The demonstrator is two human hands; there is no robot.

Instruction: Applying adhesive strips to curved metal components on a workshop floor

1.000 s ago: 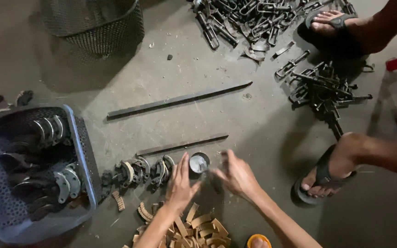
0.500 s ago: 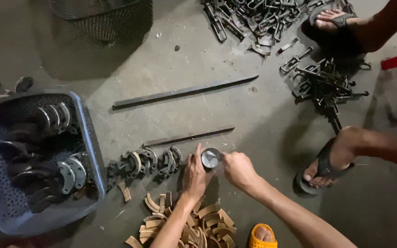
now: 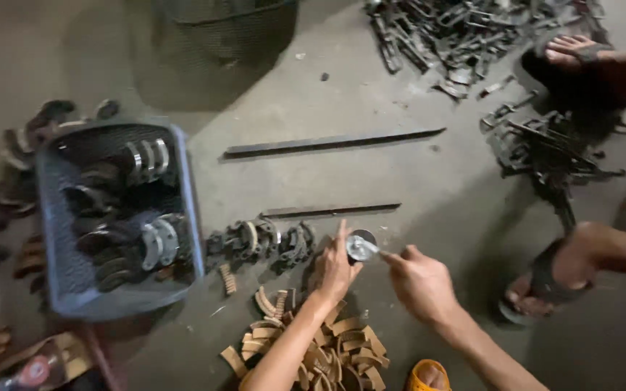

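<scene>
A small round tin (image 3: pixel 361 239) stands on the concrete floor just below a short metal bar (image 3: pixel 331 211). My left hand (image 3: pixel 333 269) grips the tin's left side, with the forefinger stretched up along it. My right hand (image 3: pixel 422 284) is just right of the tin, pinching a thin shiny tool (image 3: pixel 369 249) whose tip rests at the tin's mouth. Left of the tin, a row of curved dark metal shoes (image 3: pixel 259 240) lies on the floor. A heap of tan curved strips (image 3: pixel 331 340) lies under my forearms.
A blue plastic basket (image 3: pixel 191 210) at the left holds more metal shoes. A long metal bar (image 3: pixel 335 142) lies further back. Piles of dark metal parts (image 3: pixel 458 29) (image 3: pixel 545 152) and another person's sandalled feet (image 3: pixel 545 286) (image 3: pixel 574 51) fill the right. A mesh basket (image 3: pixel 219 29) stands at the top.
My right hand has drawn back from above the tin to its right side. My left hand has stayed at the tin. The view has shifted a little.
</scene>
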